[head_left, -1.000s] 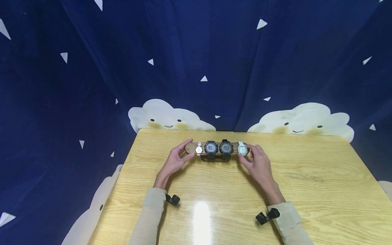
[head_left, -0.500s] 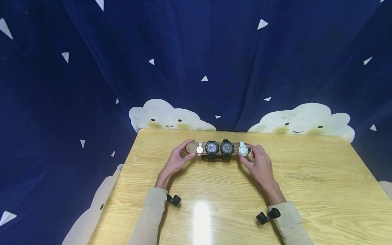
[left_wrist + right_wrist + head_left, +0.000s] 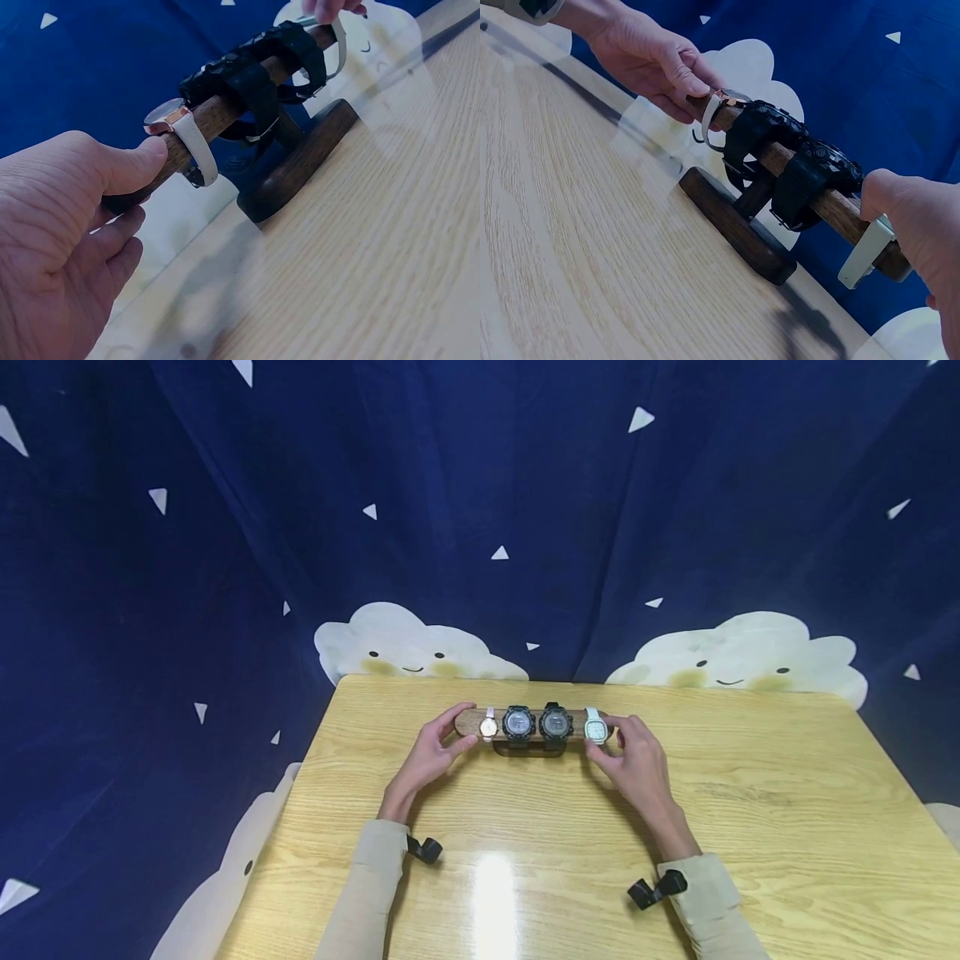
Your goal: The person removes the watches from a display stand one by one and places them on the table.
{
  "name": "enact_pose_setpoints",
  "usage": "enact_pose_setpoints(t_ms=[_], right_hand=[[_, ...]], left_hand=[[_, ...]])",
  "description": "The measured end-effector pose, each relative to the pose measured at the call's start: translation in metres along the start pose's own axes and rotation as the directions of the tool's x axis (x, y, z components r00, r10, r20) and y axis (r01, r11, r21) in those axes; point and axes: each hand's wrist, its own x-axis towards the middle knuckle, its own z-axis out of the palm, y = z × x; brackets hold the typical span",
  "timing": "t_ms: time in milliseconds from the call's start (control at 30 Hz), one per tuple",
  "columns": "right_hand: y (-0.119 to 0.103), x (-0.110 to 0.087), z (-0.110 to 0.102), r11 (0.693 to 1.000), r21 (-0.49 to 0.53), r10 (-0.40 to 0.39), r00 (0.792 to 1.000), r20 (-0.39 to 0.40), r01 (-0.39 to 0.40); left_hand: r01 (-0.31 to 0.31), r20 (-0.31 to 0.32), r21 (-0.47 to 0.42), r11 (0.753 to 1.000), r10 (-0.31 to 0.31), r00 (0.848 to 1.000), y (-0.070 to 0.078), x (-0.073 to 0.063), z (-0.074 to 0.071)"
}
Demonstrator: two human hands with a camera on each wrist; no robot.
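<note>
A dark wooden watch stand [image 3: 469, 721] carries several watches on its crossbar; its rounded base [image 3: 735, 225] stands on the table. My left hand [image 3: 429, 753] grips the bar's left end, thumb on the near side, beside a small rose-gold watch [image 3: 489, 727] with a white strap. Two chunky black watches [image 3: 519, 722] sit mid-bar. At the right end is a square mint-green watch [image 3: 596, 731]. My right hand [image 3: 639, 766] holds the bar there, its thumb against the bar close to the mint watch. Its other fingers are mostly hidden in the right wrist view.
The light wood table [image 3: 555, 843] ends just behind the stand. A dark blue curtain [image 3: 480, 527] with white triangles and clouds hangs at the back and left. Black wrist cameras [image 3: 429, 850] stick out from both cuffs.
</note>
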Motion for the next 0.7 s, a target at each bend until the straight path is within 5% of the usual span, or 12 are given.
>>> enact_pose_setpoints(t_ms=[700], right_hand=[[0.0053,0.0003,-0.0007,1.0,0.007,-0.016,0.999,-0.052,0.016]], left_hand=[[-0.021,0.006,-0.008,1.0,0.021,1.0,-0.0003,0.0,0.0009]])
